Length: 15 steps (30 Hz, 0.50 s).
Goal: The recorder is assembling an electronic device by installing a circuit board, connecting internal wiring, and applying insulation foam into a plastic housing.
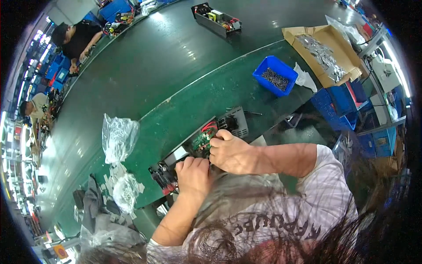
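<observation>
Head view, near to far. Nearest, both bare forearms reach in from the lower edge. The left hand (192, 174) lies on the near side of an open electronic unit (201, 141), fingers curled over its edge; whether they grip it cannot be told. The right hand (229, 154), fingers bent and thumb uppermost, meets the unit beside red wires (208, 127); its fingertips are partly hidden, so what they grasp cannot be determined. The unit lies obliquely on a green worktop (176, 116), directly before the person, its perforated end plate (241, 122) toward the right. To the left rests a clear plastic bag (119, 136). Beyond, at right, a blue bin (266, 84) contains small dark pieces, beside a cardboard box (345, 50) of flat metallic pieces. Farther off stand a second open unit (215, 20) and, at upper left, a co-worker in black (83, 39).
</observation>
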Tool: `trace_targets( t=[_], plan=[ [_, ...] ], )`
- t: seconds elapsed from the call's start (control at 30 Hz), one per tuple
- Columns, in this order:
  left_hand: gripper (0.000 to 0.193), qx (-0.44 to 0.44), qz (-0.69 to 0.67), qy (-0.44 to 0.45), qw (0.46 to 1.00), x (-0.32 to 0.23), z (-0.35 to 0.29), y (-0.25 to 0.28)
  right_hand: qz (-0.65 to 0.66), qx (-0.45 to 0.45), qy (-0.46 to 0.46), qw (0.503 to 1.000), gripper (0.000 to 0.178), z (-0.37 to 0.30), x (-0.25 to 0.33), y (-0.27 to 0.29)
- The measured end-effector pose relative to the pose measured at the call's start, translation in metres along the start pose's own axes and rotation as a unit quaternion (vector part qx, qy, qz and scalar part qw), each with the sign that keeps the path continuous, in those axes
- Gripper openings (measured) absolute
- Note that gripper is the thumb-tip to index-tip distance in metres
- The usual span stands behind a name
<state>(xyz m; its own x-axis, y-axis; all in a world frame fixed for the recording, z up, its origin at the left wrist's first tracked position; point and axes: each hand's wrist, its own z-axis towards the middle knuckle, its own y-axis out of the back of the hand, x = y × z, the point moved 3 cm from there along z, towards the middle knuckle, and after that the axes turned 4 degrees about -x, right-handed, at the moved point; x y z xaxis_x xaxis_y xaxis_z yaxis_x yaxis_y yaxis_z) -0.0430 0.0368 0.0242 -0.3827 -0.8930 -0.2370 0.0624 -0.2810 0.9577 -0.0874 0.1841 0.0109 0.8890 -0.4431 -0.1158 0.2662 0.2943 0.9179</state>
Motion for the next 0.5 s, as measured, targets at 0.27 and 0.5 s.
trace_targets(
  t=[0.27,0.5],
  plan=[
    [0.024,-0.103,-0.008,-0.197,0.975,0.007,-0.038,-0.001,0.123,-0.018,-0.189,0.974,0.027,0.120,-0.178,0.059],
    [0.005,0.059,0.020,0.139,0.988,0.066,-0.154,0.044,-0.091,0.029,-0.535,0.839,0.038,0.094,-0.458,-0.055]
  ],
)
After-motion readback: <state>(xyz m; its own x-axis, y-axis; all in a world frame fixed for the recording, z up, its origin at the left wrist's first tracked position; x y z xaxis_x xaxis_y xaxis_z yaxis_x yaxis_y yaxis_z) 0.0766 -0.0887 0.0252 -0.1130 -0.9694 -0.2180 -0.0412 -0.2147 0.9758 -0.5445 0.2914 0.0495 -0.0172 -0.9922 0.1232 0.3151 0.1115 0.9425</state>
